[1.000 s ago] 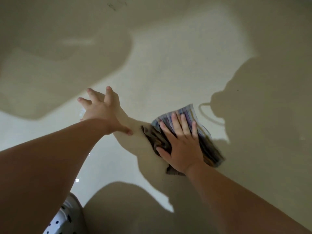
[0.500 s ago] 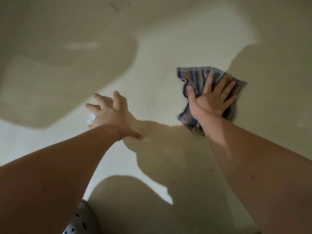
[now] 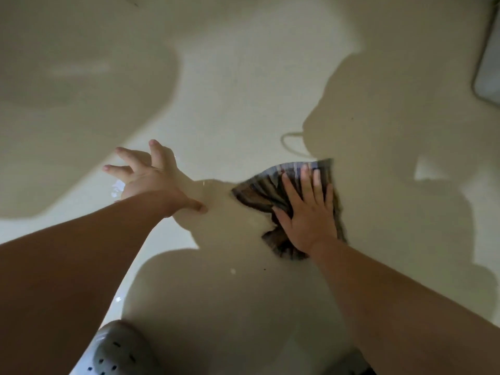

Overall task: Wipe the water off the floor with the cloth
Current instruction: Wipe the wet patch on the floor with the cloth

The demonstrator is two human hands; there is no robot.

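- I had the right hand (image 3: 308, 212) flat on the cloth (image 3: 259, 192), palm down and fingers spread open, pressing it to the floor (image 3: 243, 104) rather than gripping it.
- The cloth, a striped or checked rag bunched into a rough fan, lay right of centre, pinned under that hand. Its far edge showed past my fingertips, a dark fold stuck out toward the left, and another bunch trailed near the wrist.
- The left hand (image 3: 151, 180) was open too, fingers splayed and holding nothing. It seemed to be braced on the floor, though I could not tell how much weight it took.
- The relation that mattered: the cloth sat to the right of the left hand, with a strip of bare floor between that hand's thumb and the cloth's leftmost fold. Only the right hand was on the cloth, so I judged the next stroke belonged to it.
- Small glints of water (image 3: 116, 189) showed just beside the left hand, on its near-left side, and another speck (image 3: 232, 271) lay nearer to me, below the gap between the hands. From the cloth, the main wet patch lay leftward, beyond the left hand.
- The cloth's long axis ran roughly from near-right to far-left, so I judged a sweep leftward would lead with the dark fold.
- A perforated shoe (image 3: 119, 350) showed at the bottom edge, well apart from the cloth.
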